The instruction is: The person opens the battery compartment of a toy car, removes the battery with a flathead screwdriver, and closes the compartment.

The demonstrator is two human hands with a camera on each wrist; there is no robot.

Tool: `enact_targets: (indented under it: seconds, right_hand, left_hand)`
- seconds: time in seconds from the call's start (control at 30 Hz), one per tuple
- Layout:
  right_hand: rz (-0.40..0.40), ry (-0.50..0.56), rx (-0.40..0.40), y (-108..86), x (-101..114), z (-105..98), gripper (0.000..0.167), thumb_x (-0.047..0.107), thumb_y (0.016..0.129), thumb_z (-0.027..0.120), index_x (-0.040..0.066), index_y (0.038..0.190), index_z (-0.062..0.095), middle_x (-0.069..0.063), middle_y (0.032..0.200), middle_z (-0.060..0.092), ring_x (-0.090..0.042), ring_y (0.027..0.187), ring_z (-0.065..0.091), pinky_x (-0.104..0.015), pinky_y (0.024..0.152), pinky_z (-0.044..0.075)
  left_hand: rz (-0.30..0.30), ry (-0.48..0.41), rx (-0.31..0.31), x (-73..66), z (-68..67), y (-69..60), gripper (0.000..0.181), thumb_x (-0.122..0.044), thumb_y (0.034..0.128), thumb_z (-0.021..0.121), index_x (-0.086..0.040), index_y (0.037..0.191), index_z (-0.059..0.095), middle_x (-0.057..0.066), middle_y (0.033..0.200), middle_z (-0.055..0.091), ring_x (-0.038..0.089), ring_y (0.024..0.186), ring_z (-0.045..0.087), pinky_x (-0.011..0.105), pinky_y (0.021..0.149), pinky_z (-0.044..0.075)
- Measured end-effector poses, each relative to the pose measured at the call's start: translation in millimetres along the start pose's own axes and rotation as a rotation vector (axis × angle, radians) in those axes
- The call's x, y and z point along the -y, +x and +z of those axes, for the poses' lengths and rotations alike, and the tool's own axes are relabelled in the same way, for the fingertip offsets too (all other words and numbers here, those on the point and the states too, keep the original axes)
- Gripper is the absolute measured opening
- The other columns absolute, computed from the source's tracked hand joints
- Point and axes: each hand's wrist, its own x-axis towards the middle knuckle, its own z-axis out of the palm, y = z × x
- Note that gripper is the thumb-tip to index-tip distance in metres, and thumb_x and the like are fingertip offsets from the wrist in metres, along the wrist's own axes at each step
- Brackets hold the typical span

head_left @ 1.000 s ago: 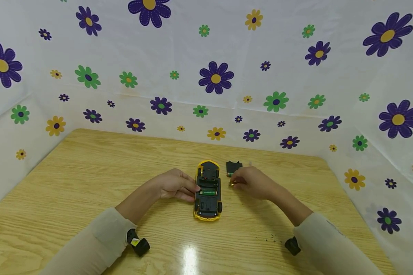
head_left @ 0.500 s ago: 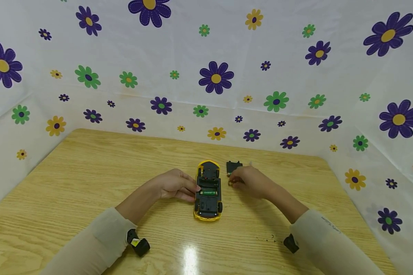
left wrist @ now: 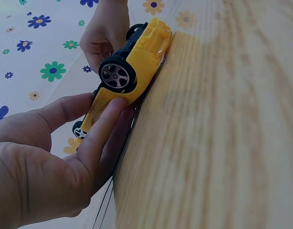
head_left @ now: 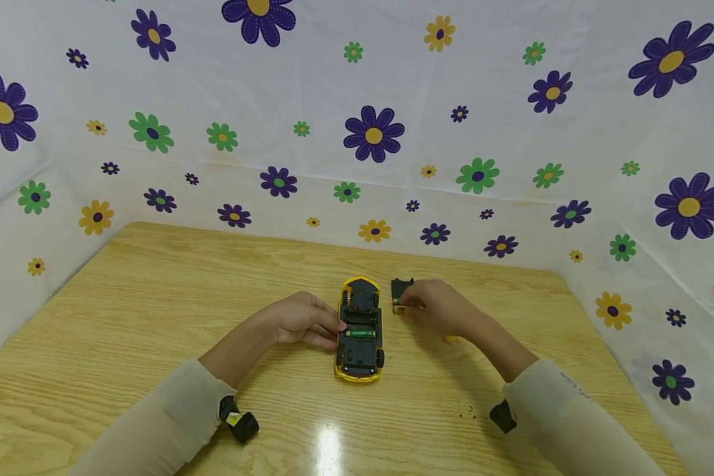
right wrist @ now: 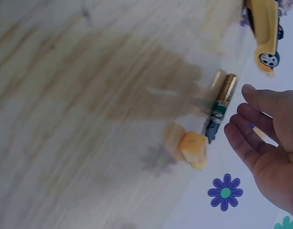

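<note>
A yellow toy car [head_left: 359, 367] lies wheels up in the head view, a green battery [head_left: 360, 334] in its uncovered compartment beside a vacant slot. My left hand [head_left: 306, 322] holds its left side, thumb at the underside's edge, fingers along the yellow body [left wrist: 144, 62]. To the car's right, my right hand [head_left: 437, 305] hovers by a gold-coloured battery [head_left: 398, 309] and a black cover [head_left: 401, 287]. In the right wrist view, the right hand's fingers [right wrist: 242, 143] are loosely bent and apart from the gold-coloured battery [right wrist: 228, 86]. The hand partly hides these pieces in the head view.
A small yellow-orange piece [head_left: 451, 338] lies under the right wrist; its kind is unclear. Dark specks [head_left: 467, 413] mark the wooden table [head_left: 184, 284] at front right. Flower-printed cloth [head_left: 309, 86] encloses the table's back and sides.
My right hand has moved slightly away from me, from the gold-coloured battery's earlier spot toward the black cover, and its fingers have loosened. The small yellow-orange piece has come into view. Left hand and car stay still.
</note>
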Motion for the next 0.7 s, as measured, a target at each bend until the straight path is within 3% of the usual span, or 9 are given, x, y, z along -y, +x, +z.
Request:
enact_targets:
  seconds: [0.33, 0.7]
  right_hand:
    - [-0.016, 0.023, -0.018, 1.3, 16.4, -16.6, 0.014, 0.005, 0.095, 0.072, 0.001, 0.109, 0.075, -0.004, 0.098, 0.072, -0.018, 0.087, 0.068, -0.036, 0.078, 0.062]
    - [-0.123, 0.002, 0.002, 6.6, 45.2, -17.2, 0.016, 0.009, 0.096, 0.073, 0.003, 0.111, 0.074, -0.003, 0.100, 0.072, -0.014, 0.087, 0.066, -0.031, 0.076, 0.060]
  left_hand:
    - [0.010, 0.007, -0.002, 1.3, -0.5, 1.0, 0.028, 0.002, 0.0947, 0.068, 0.015, 0.119, 0.066, 0.020, 0.107, 0.071, 0.028, 0.092, 0.073, 0.040, 0.088, 0.064]
    - [0.002, 0.010, -0.005, 0.8, -0.2, 0.3, 0.029, 0.001, 0.0950, 0.068, 0.014, 0.121, 0.065, 0.020, 0.109, 0.071, 0.028, 0.094, 0.073, 0.040, 0.089, 0.064]
